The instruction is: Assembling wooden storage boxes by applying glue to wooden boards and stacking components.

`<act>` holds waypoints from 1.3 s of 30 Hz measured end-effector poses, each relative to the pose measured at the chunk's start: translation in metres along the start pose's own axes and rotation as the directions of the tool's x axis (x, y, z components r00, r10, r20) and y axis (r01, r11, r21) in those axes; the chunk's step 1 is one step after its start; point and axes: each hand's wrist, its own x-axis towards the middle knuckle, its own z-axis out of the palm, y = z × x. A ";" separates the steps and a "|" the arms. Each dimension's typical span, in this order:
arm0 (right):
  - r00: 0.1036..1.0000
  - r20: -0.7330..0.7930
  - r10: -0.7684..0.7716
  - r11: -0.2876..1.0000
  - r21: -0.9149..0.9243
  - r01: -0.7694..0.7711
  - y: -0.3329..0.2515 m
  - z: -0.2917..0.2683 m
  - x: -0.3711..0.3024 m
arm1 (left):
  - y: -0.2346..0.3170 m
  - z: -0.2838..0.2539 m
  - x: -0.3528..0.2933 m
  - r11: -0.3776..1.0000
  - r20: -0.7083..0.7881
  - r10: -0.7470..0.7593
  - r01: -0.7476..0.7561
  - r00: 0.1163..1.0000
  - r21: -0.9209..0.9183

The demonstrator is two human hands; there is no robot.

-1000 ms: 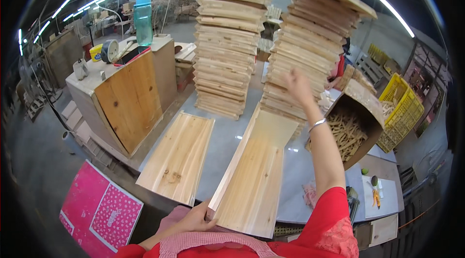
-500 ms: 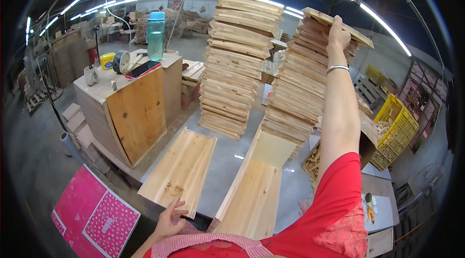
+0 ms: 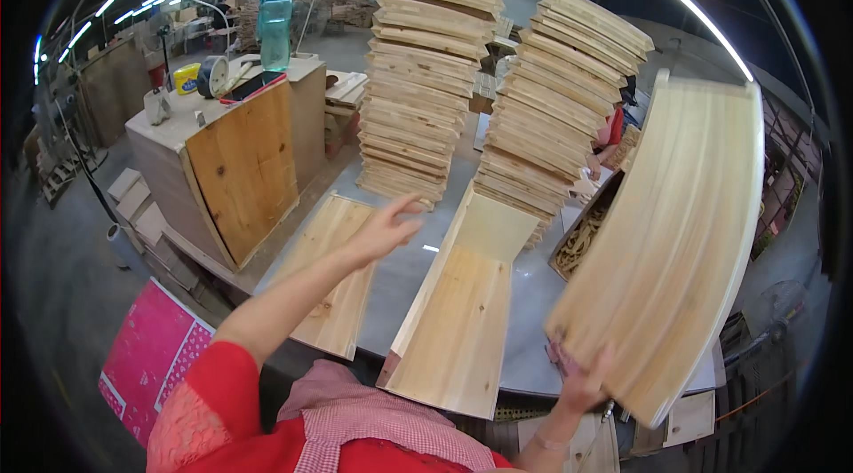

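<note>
My right hand (image 3: 584,379) grips the lower end of a long pale wooden panel (image 3: 668,233), which stands tilted on the right side and looks slightly blurred. My left hand (image 3: 389,227) is raised over the table with its fingers stretched out and holds nothing. Below my left forearm lies a flat wooden board (image 3: 336,331), partly covered by the arm. In front of me sits a wooden piece (image 3: 455,322) with a raised left side and a pale end panel (image 3: 490,226) standing at its far end. Beyond it rise two tall stacks of panels, the left stack (image 3: 422,82) and the right stack (image 3: 555,100).
A box of small wood pieces (image 3: 586,229) is partly behind the panel. Left stands a wooden cabinet (image 3: 244,171) with a teal bottle (image 3: 275,33), a phone (image 3: 255,87) and a tape roll (image 3: 213,76). Another person's red sleeve (image 3: 615,128) shows behind the right stack.
My right hand has brought the top panel down from the right stack to my right side. My left hand has moved from the near board's edge up and forward over the table.
</note>
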 end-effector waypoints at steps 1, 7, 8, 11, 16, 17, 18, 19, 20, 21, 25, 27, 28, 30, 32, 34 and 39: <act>0.995 0.093 -0.029 0.956 -0.288 0.055 0.002 -0.045 -0.015 | 0.006 0.002 0.018 0.999 -0.001 -0.020 0.020 1.000 0.048; 0.962 0.175 0.211 0.747 -0.664 -0.043 -0.060 -0.103 -0.081 | 0.011 0.040 0.130 0.965 0.020 -0.122 0.114 0.992 0.235; 0.963 0.173 0.206 0.750 -0.660 -0.042 -0.064 -0.101 -0.086 | 0.011 0.046 0.138 0.942 0.036 -0.158 0.139 0.987 0.304; 0.931 0.099 0.351 0.610 -0.779 -0.147 -0.070 -0.097 -0.094 | 0.006 0.070 0.156 0.898 0.097 -0.221 0.163 0.970 0.409; 0.831 -0.042 0.555 0.568 -0.710 -0.415 -0.040 -0.090 -0.091 | -0.065 0.051 0.230 0.822 0.164 -0.053 -0.050 0.985 0.567; 0.810 -0.082 0.581 0.476 -0.772 -0.420 -0.043 -0.084 -0.087 | -0.064 0.046 0.237 0.817 0.162 -0.097 -0.014 0.982 0.576; 0.819 -0.006 0.574 0.510 -0.779 -0.364 -0.034 -0.090 -0.084 | -0.064 0.033 0.247 0.838 0.124 -0.143 0.053 0.982 0.543; 0.887 0.033 0.461 0.630 -0.717 -0.300 -0.011 -0.113 -0.091 | -0.034 0.068 0.236 0.765 0.164 -0.208 0.056 0.964 0.642; 0.860 0.217 0.462 0.712 -0.668 -0.215 -0.012 -0.103 -0.081 | -0.044 0.041 0.249 0.709 0.153 -0.093 -0.042 0.984 0.704; 0.824 0.194 0.532 0.682 -0.675 -0.282 -0.017 -0.094 -0.078 | -0.039 0.035 0.262 0.429 0.266 -0.110 -0.195 0.958 0.882; 0.848 0.197 0.492 0.719 -0.641 -0.268 -0.018 -0.089 -0.073 | -0.006 0.095 0.238 0.594 0.129 -0.293 0.075 0.947 0.801; 0.838 0.234 0.493 0.702 -0.676 -0.225 -0.019 -0.088 -0.071 | -0.026 0.080 0.255 0.052 0.410 -0.240 -0.410 0.880 0.910; 0.822 0.283 0.494 0.698 -0.693 -0.181 -0.019 -0.086 -0.070 | -0.047 0.062 0.274 0.054 0.386 -0.241 -0.385 0.890 0.921; 0.811 0.323 0.488 0.712 -0.685 -0.156 -0.015 -0.081 -0.071 | -0.072 0.052 0.290 0.245 0.247 -0.279 -0.180 0.928 0.953; 0.816 0.327 0.477 0.704 -0.698 -0.132 -0.013 -0.076 -0.072 | -0.076 0.069 0.298 0.095 0.316 -0.285 -0.301 0.905 0.949; 0.811 0.351 0.467 0.720 -0.683 -0.119 -0.015 -0.068 -0.073 | -0.084 0.076 0.302 -0.058 0.370 -0.298 -0.403 0.880 0.913; 0.726 0.521 0.448 0.731 -0.681 0.038 -0.013 -0.070 -0.073 | -0.123 0.052 0.334 -0.234 0.495 -0.137 -0.514 0.858 0.825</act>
